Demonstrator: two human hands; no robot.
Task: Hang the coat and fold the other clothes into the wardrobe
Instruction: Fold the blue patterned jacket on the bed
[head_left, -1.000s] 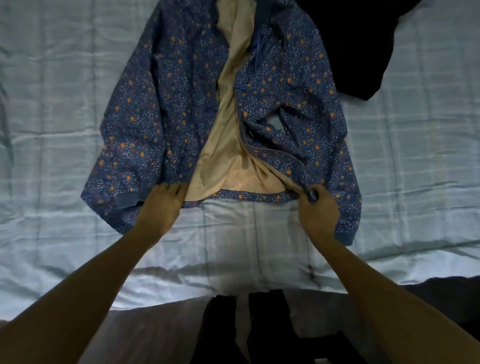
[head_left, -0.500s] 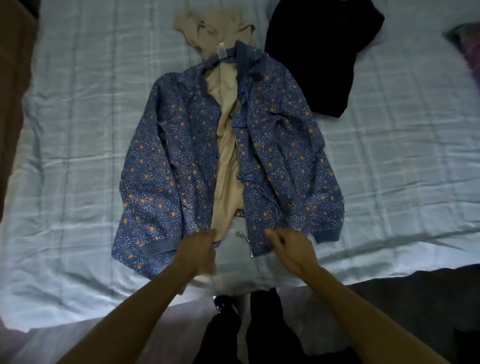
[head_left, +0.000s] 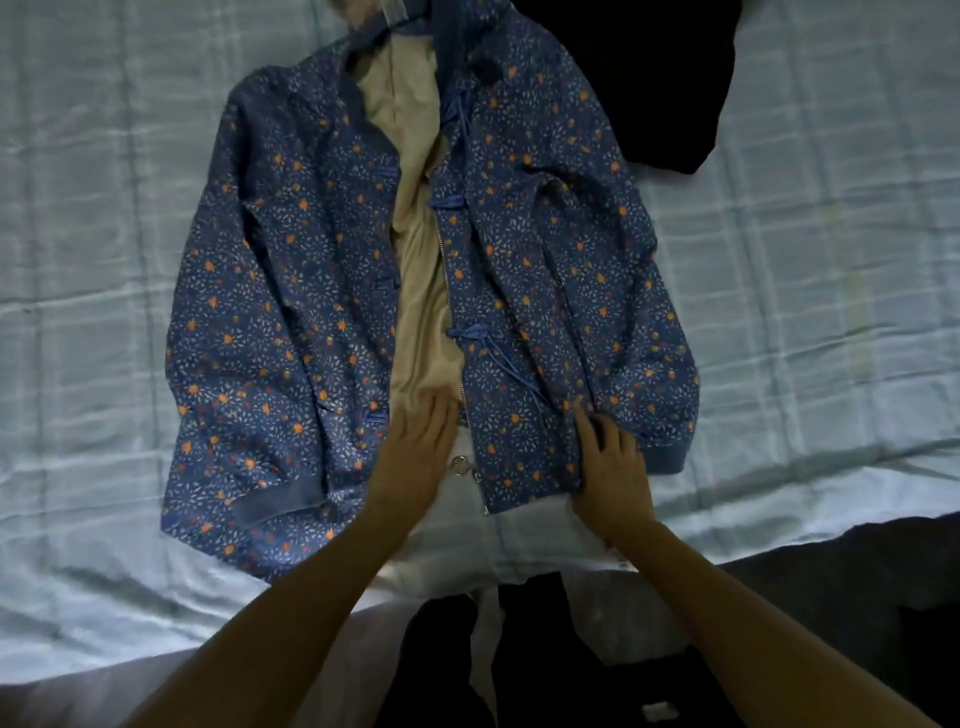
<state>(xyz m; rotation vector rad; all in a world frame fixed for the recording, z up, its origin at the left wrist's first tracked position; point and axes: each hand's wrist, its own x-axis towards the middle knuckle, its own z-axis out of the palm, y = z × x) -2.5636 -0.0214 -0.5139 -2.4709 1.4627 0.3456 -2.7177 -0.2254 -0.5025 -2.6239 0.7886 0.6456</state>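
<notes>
— What had changed with the coat (head_left: 291, 291) in that last second?

— A second earlier its front gaped, the right panel rumpled and a wide wedge of tan lining (head_left: 415, 291) showing; both hands pinched the hem. By this moment the two panels had been drawn in toward each other, so only a narrow strip of lining showed down the middle, and the hem had been let go. The coat lay flat and face-up on the bed (head_left: 104, 208), collar away from the person, sleeves beside the body.

— And what did that mean for the job?

— It looked like the straightening step was nearly over. The coat was not yet on a hanger, and no hanger or wardrobe was in view. The black garment (head_left: 649, 78) lay untouched beyond the coat's right shoulder, its edge partly under or against it — hard to tell which.

— How were the hands placed?

— The left hand (head_left: 415, 447) lay palm-down, fingers loosely spread, on the lining at the bottom of the opening, holding nothing. The right hand (head_left: 613, 467) rested on the right panel near the hem, fingers bent into the cloth — pressing or lightly gathering it, not a firm grasp as far as could be judged. Both forearms reached straight in from below.
</notes>
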